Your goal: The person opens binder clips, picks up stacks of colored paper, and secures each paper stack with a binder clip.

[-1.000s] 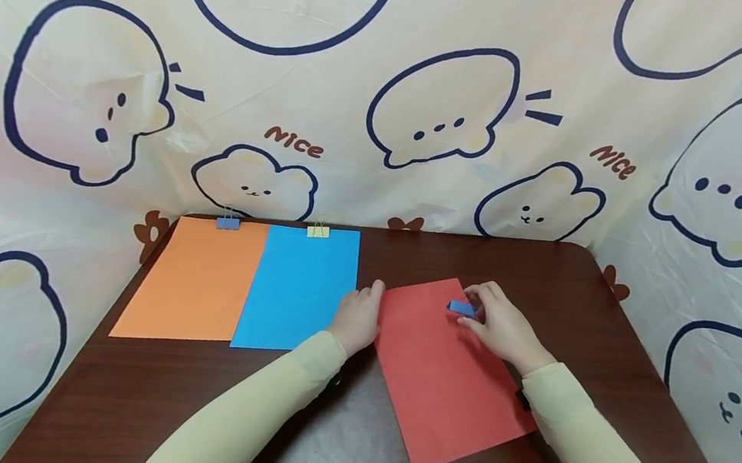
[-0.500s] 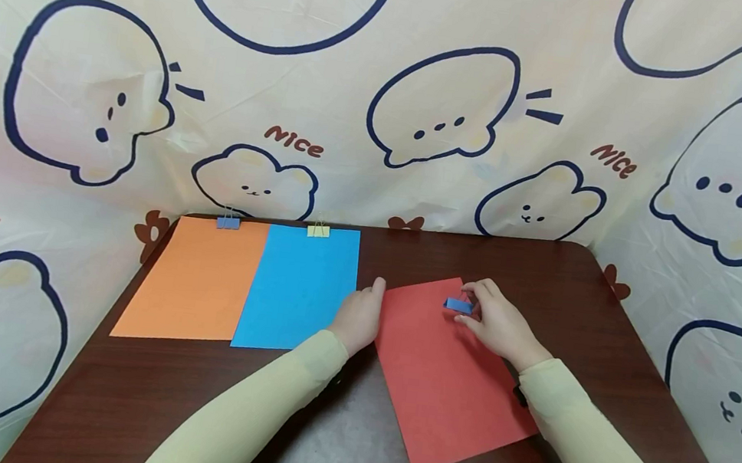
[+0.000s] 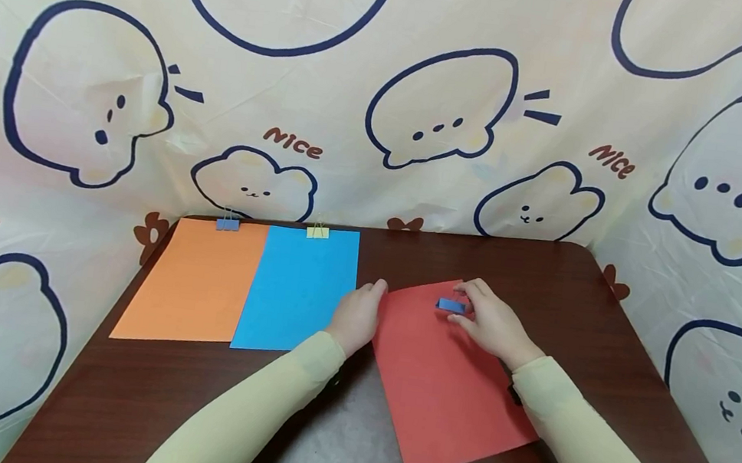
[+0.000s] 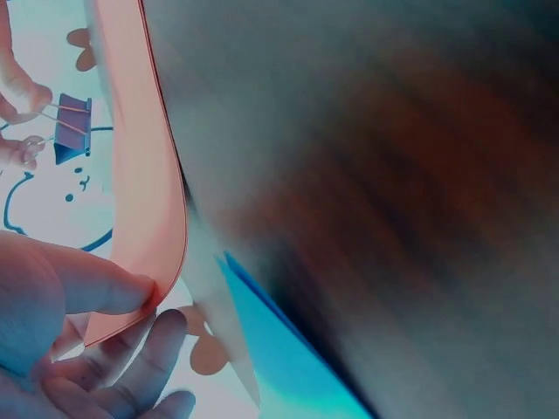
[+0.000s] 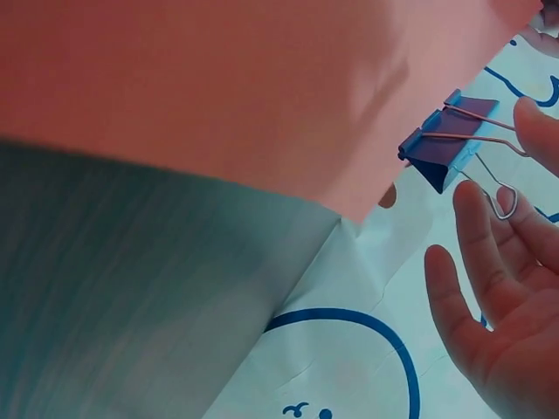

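A red sheet of paper (image 3: 448,395) is held tilted above the table, its top left corner pinched between the thumb and fingers of my left hand (image 3: 357,316). My right hand (image 3: 497,326) pinches the wire handles of a blue binder clip (image 3: 451,305) near the sheet's top edge. In the right wrist view the clip (image 5: 447,144) lies close along the paper's edge; whether they touch I cannot tell. From the left wrist, the clip (image 4: 72,129) appears beside the sheet (image 4: 140,175), with its handles towards the right fingers.
On the left, an orange sheet (image 3: 190,286) and a blue sheet (image 3: 297,292) lie side by side at the table's back edge. A blue clip (image 3: 227,225) and a yellow clip (image 3: 317,233) hold their tops. Behind the brown table (image 3: 73,396) hangs a patterned cloth (image 3: 350,121).
My right hand has moved slightly left with the binder clip along the red sheet's top. My left hand keeps its pinch on the corner, and the sheet has shifted very little.
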A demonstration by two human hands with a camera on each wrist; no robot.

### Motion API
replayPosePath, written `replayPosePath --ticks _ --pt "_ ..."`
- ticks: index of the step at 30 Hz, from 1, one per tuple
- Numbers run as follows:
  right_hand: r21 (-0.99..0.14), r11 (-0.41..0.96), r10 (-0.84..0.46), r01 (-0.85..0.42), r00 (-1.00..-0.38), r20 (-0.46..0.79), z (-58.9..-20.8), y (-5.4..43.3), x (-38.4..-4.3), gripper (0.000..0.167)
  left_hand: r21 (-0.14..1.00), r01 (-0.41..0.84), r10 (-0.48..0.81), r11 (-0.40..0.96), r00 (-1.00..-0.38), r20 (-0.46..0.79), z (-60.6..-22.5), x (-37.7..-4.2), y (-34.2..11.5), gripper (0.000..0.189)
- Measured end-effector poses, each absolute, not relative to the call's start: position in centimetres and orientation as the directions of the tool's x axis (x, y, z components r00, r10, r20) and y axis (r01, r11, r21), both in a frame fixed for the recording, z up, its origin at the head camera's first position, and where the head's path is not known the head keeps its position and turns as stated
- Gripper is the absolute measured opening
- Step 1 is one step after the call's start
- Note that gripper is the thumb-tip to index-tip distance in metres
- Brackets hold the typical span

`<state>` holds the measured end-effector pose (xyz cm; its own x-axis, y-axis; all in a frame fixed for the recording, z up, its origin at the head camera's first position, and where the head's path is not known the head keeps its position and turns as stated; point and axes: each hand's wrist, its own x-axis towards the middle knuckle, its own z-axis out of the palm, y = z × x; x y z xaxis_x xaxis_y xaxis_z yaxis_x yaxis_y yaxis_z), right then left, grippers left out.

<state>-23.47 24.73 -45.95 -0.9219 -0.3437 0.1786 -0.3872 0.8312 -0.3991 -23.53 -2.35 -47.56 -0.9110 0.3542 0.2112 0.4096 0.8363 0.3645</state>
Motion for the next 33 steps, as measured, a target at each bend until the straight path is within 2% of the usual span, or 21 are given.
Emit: replayPosePath --ticks 9,21,33 --pt "-0.386 0.813 -0.373 -0.435 -0.899 0.228 -45.7 23.8 -23.5 0.053 0.383 0.416 0.362 0.825 -0.909 0.207 -47.9 -23.8 -2.5 0.019" --pt "-0.277 0.819 -0.424 -0.502 -0.856 0.297 -45.7 23.0 -24.3 0.05 0.369 0.451 0.386 0.813 -0.891 0.239 -47.8 -23.8 -2.4 0.023" --pt "-0.262 0.834 -0.415 -0.486 -0.864 0.285 -45.8 22.8 -25.6 0.044 0.362 0.467 0.397 0.807 -0.882 0.254 -47.8 -23.7 -2.4 0.024"
